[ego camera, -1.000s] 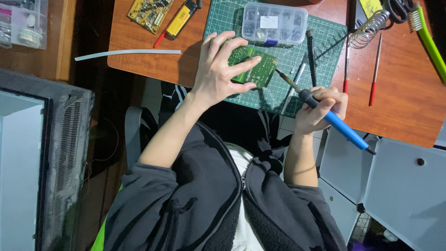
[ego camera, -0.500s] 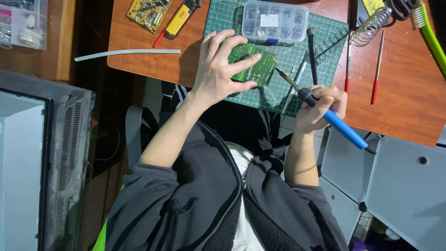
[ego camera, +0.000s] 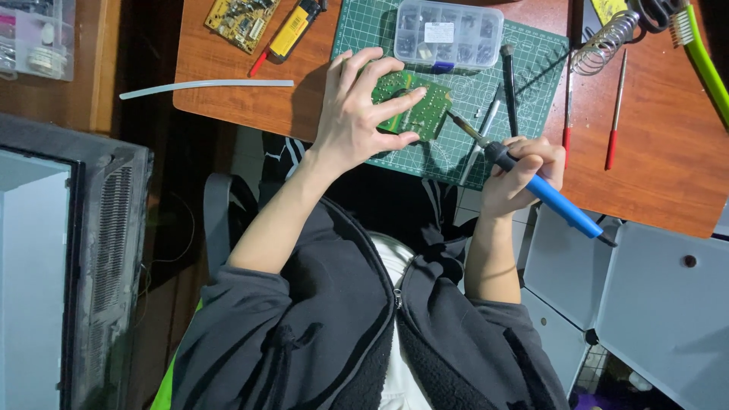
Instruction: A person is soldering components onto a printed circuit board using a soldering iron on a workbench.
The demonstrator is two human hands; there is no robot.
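Left hand (ego camera: 357, 114) lies spread on the green circuit board (ego camera: 414, 106); right hand (ego camera: 524, 171) grips a blue soldering iron (ego camera: 550, 197).

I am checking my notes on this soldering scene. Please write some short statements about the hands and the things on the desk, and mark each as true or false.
1. The left hand rests on the green circuit board. True.
2. The right hand holds a red screwdriver. False: it holds a soldering iron with a blue handle.
3. The circuit board lies on the green cutting mat. True.
4. The clear compartment box sits on the floor. False: it sits on the cutting mat, beyond the board.
5. The iron's tip points toward the board. True.
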